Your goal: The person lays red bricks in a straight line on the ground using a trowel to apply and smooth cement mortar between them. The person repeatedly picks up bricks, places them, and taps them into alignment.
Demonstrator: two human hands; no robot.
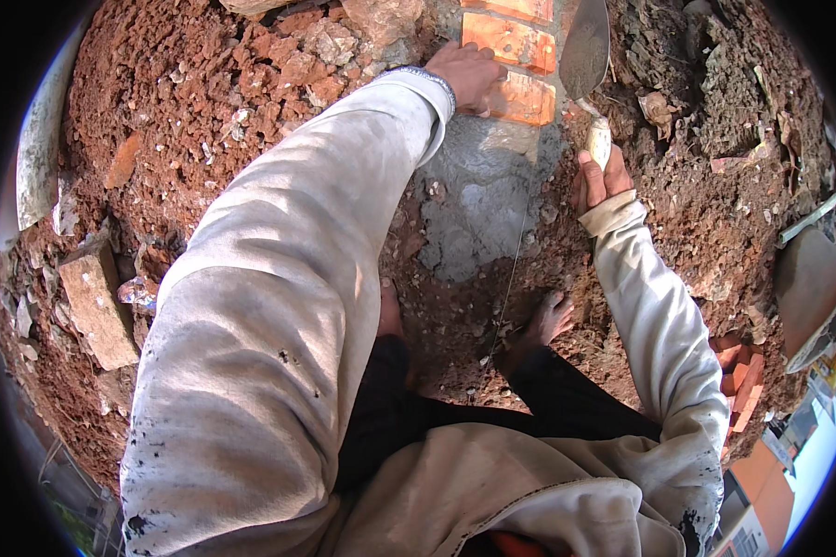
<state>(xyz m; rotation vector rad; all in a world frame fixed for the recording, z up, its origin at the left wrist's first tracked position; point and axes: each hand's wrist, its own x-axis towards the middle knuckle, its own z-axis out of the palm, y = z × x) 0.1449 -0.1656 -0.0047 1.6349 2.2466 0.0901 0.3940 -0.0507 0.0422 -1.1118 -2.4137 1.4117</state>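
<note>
1. Head view: the left hand [469,78] reaches far forward to a row of orange bricks [509,42] that runs away from the body.
2. Its fingers are somewhat apart and lie over the left end of the nearest brick [528,100], with the thumb low by the side facing the body; whether they grip that brick or only rest on it, I cannot tell.
3. This brick lies at the near end of the row, just to the right of the left hand's wrist, its long axis crossing from left to right, at right angles to the row.
4. Of the two hands, the left is the nearer to it, being in contact; the right hand [604,178] is apart from it, lower and to the right.
5. That right hand is closed around the pale handle of a trowel [585,56]. The trowel's long axis points away from the body, roughly along the row, and its mortar-smeared blade is just beside the bricks' right ends.
6. Grey mortar [478,218] spreads over the ground from the nearest brick toward the person, between the hands and short of the bare feet [554,318].
7. A thin string [517,251] passes over the mortar's right part and runs back between the feet.
</note>
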